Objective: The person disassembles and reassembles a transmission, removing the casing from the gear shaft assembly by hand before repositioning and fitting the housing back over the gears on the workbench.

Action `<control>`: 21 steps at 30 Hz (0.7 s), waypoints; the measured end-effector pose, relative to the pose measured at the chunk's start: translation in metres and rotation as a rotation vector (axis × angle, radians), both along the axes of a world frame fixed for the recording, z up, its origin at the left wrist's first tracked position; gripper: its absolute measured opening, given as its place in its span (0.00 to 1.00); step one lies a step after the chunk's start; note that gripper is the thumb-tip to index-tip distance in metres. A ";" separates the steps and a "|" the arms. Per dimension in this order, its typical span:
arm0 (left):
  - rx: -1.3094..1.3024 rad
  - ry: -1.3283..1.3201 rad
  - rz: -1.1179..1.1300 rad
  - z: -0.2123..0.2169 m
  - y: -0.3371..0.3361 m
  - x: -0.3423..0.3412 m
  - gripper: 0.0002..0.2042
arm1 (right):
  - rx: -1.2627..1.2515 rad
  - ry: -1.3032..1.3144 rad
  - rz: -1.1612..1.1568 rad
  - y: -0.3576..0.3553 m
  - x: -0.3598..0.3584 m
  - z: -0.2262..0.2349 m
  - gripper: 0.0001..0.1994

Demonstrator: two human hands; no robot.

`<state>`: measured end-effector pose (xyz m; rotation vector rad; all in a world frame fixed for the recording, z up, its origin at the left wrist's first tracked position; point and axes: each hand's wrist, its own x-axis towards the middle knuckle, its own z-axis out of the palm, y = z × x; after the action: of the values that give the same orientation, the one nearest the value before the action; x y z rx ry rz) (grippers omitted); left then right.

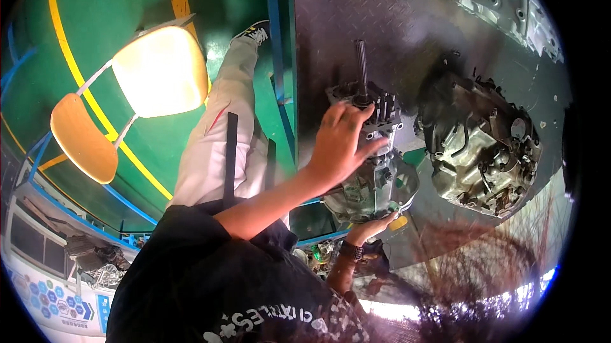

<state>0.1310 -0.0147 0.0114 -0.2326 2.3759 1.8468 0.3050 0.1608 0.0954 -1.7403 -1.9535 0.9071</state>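
Left hand (pixel 340 146) spread wide, palm flat on gearbox (pixel 372 165) top beside its shaft (pixel 362 69); right hand (pixel 375 225) cups gearbox underside. Bigger housing (pixel 484 146) right of gearbox.

— Where is the left hand (pixel 344 142)?

— Raised on a bare, outstretched forearm that rises from the dark sleeve near the middle. The palm faces away, so its back shows.

— And its fingers (pixel 364 114)?

— Spread and slightly curled, with the thumb apart on the lower side. They lie flat rather than clenched.

— The right hand (pixel 372 227)?

— Lower, mostly hidden. The forearm comes up short and bent, with a dark watch (pixel 351 251) on the wrist. Only a few knuckles show, so whether it grips is unclear.
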 end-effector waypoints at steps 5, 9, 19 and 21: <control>0.146 -0.085 0.054 -0.017 0.001 -0.003 0.25 | 0.012 0.078 -0.012 -0.015 0.007 -0.005 0.35; 0.132 -0.092 0.045 -0.015 -0.001 -0.004 0.27 | 0.026 0.062 0.003 -0.009 0.000 -0.009 0.34; 0.091 -0.167 0.113 -0.057 -0.078 -0.016 0.15 | -0.114 0.205 0.006 0.004 0.013 -0.010 0.36; 0.177 -0.270 0.107 -0.057 -0.070 -0.009 0.13 | -0.129 0.282 0.029 0.006 0.026 -0.016 0.37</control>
<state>0.1222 -0.0843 -0.0458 -0.5606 2.0458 1.9175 0.3307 0.1670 0.0790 -1.5548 -1.7743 1.2400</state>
